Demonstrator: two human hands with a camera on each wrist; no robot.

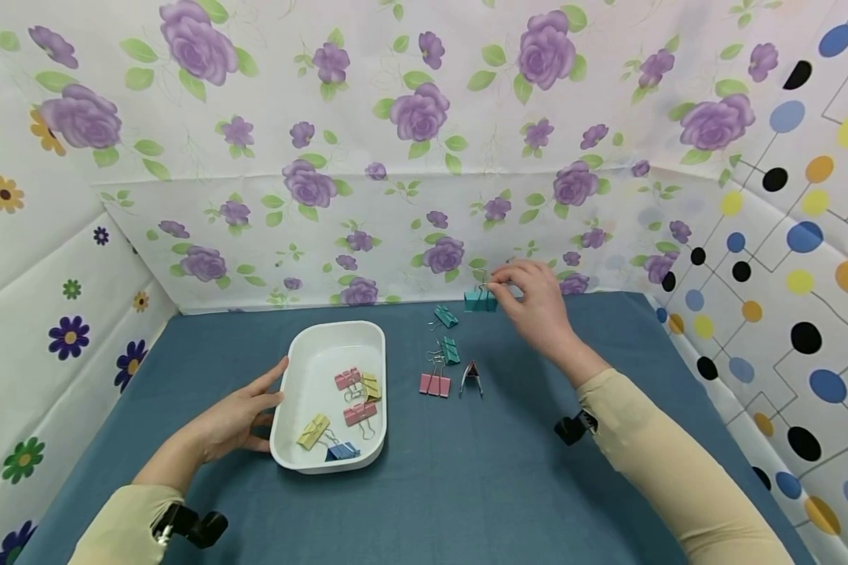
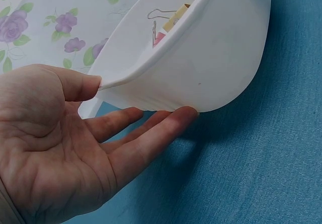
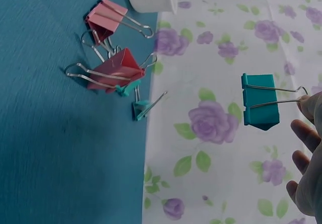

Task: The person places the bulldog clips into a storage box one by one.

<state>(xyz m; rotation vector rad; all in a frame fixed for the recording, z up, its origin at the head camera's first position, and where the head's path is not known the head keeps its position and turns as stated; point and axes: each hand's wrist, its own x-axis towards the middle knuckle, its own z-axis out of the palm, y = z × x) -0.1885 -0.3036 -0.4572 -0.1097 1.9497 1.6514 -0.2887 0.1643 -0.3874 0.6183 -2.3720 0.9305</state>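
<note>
- Right hand point(image 1: 533, 302): thumb and a fingertip pinch the wire handle of the held teal clip point(image 3: 260, 97); the other fingers are apart, probably because so thin a wire allows only a light pinch.
- Left hand point(image 1: 229, 424): clamped on the white tray point(image 1: 325, 353), thumb at the rim and fingers against the lower outer wall, presumably for steadiness.
- Just beyond the left fingertips, inside the tray: pink clips point(image 1: 360, 413), yellow clips point(image 1: 313, 431) and a blue clip point(image 1: 342, 451), kept together by its walls.
- Nearer the person than the right fingers, on the worktop point(image 1: 466, 494): two loose teal clips point(image 1: 451, 351).
- Held teal clip: below the right fingertips in the head view; wedge-shaped body, silvery handles extended.
</note>
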